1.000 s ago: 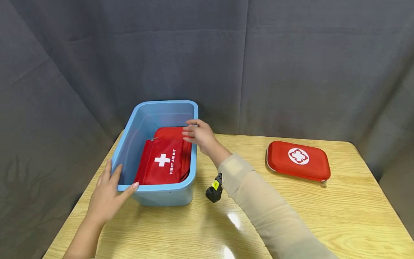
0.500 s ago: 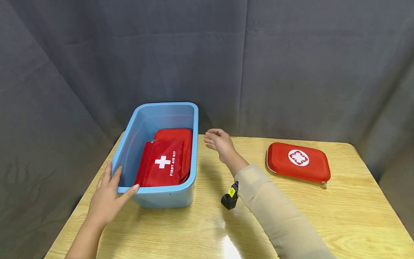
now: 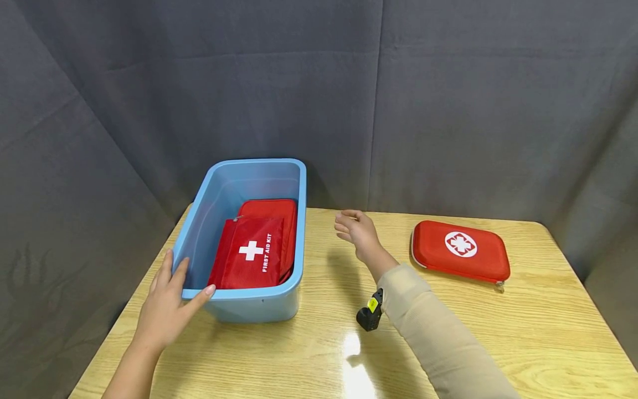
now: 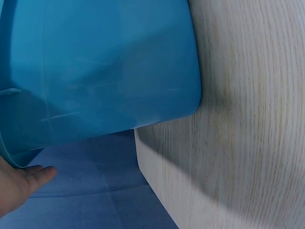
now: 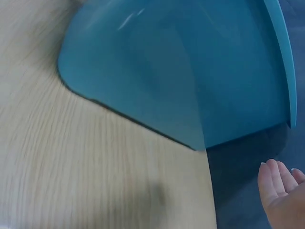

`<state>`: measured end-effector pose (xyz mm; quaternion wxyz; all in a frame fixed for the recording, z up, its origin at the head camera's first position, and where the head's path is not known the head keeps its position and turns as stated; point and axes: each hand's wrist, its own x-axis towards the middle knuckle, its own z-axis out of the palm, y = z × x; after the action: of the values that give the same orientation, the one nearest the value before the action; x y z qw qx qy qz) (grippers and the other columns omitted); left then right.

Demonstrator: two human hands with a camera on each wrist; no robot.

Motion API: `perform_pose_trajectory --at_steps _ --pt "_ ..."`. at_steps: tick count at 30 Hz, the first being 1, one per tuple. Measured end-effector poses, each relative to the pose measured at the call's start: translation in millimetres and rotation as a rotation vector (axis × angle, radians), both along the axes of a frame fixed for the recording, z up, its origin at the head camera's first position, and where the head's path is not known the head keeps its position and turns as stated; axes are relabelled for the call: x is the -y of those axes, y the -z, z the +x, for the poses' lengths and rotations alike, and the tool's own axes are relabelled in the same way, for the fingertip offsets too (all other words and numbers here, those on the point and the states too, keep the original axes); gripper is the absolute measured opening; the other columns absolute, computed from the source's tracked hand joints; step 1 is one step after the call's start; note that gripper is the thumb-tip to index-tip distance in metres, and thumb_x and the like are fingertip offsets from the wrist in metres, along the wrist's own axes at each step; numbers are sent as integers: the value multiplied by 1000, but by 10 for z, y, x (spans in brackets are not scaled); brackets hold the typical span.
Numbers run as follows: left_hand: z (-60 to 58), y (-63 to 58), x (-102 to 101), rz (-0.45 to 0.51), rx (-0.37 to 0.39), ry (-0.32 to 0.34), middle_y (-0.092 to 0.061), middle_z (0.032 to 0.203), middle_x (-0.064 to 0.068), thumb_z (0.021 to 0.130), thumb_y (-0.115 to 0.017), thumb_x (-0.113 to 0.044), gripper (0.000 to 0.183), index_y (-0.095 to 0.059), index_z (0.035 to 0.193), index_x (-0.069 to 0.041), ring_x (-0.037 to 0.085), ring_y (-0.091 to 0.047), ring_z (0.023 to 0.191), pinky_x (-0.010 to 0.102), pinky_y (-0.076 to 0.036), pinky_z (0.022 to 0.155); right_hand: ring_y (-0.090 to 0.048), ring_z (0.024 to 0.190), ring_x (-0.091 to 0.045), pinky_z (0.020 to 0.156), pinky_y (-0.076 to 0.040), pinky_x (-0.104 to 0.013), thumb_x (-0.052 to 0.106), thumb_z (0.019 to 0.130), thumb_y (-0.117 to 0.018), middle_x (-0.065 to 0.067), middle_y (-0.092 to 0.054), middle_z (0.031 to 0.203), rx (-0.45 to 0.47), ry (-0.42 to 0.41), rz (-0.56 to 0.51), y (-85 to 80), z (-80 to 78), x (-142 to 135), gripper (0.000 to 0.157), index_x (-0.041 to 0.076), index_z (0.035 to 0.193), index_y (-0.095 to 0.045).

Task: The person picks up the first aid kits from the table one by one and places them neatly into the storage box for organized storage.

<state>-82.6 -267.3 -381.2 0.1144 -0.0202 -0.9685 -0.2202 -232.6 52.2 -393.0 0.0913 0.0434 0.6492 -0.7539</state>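
A blue plastic bin (image 3: 259,302) stands on the table at left. In it lies a red first aid pouch (image 3: 249,252) with a white cross, partly over another red case (image 3: 279,208). My left hand (image 3: 164,305) rests on the bin's near-left corner, fingers fairly straight and spread, thumb along the front rim. To the right of the bin my right hand (image 3: 363,235) hovers above the table with loosely bent fingers, holding nothing. In the right wrist view the right hand (image 5: 283,195) is apart from the bin wall (image 5: 157,76). A red hard zip case (image 3: 458,252) with a white emblem lies at right.
The wooden table (image 3: 299,360) reaches back to a grey curtain (image 3: 448,111), which also hangs along both sides. A black wrist camera (image 3: 370,313) hangs below my right sleeve (image 3: 438,332).
My right hand has moved from over the bin's right rim to the right and slightly nearer, away from the bin. The left hand and the red kits stay in place.
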Motion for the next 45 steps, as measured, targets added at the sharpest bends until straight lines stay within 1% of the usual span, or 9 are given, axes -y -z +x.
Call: perform_pose_trajectory --at_steps 16,22,24,27,30,31,32,39,45 --pt "-14 5 1 1 -1 -2 -8 139 23 80 -52 -45 75 -30 130 6 44 -18 119 63 -29 80 -44 109 -33 87 -39 -36 17 88 -48 -21 -42 120 39 56 62 194 99 -342 43 -5 123 -35" --pt "-8 2 6 -1 -5 -6 -8 139 23 80 -52 -45 75 -30 130 6 44 -19 118 63 -29 80 -42 109 -35 87 -38 -39 17 89 -46 -24 -41 120 40 67 93 358 181 -507 44 -8 122 -33" --pt "-7 3 7 1 -7 -5 -8 139 23 80 -52 -45 75 -30 130 6 44 -19 118 63 -29 79 -46 106 -33 86 -39 -38 19 88 -49 -22 -44 117 4 59 60 512 146 -609 42 -6 120 -37" --pt "-7 7 6 6 -10 -4 -8 139 23 80 -53 -45 75 -30 130 6 44 -18 119 63 -28 80 -46 105 -34 87 -38 -40 21 87 -50 -23 -44 116 -14 61 81 570 187 -699 44 -8 118 -37" --pt "-7 7 2 9 -10 -4 -8 139 23 80 -53 -45 75 -30 130 6 44 -18 119 63 -28 79 -44 108 -36 89 -36 -41 21 88 -49 -25 -42 119 5 64 79 599 230 -782 45 -8 120 -35" --pt "-6 7 1 10 -10 -4 -8 139 23 80 -53 -45 75 -30 130 6 44 -18 119 63 -28 79 -40 111 -38 91 -33 -42 20 89 -46 -27 -39 121 39 77 116 510 296 -766 47 -10 122 -31" --pt "-6 6 0 12 -10 -5 -8 139 23 80 -53 -45 75 -30 130 6 43 -18 119 63 -28 79 -39 112 -38 91 -33 -42 19 90 -45 -27 -38 122 49 79 112 528 301 -792 47 -10 123 -30" --pt "-6 5 -1 10 -6 -8 -8 139 23 79 -53 -46 76 -30 130 6 43 -18 119 63 -29 79 -54 97 -20 75 -46 -27 37 78 -61 -12 -49 110 80 133 35 1167 94 -1160 59 0 117 -37" --pt "-8 9 -1 7 -7 -7 -8 139 22 80 -52 -45 75 -30 130 6 43 -18 119 63 -29 78 -58 85 -14 75 -46 -27 25 82 -58 -4 -54 93 110 177 -35 978 329 -1262 46 -1 112 -36"
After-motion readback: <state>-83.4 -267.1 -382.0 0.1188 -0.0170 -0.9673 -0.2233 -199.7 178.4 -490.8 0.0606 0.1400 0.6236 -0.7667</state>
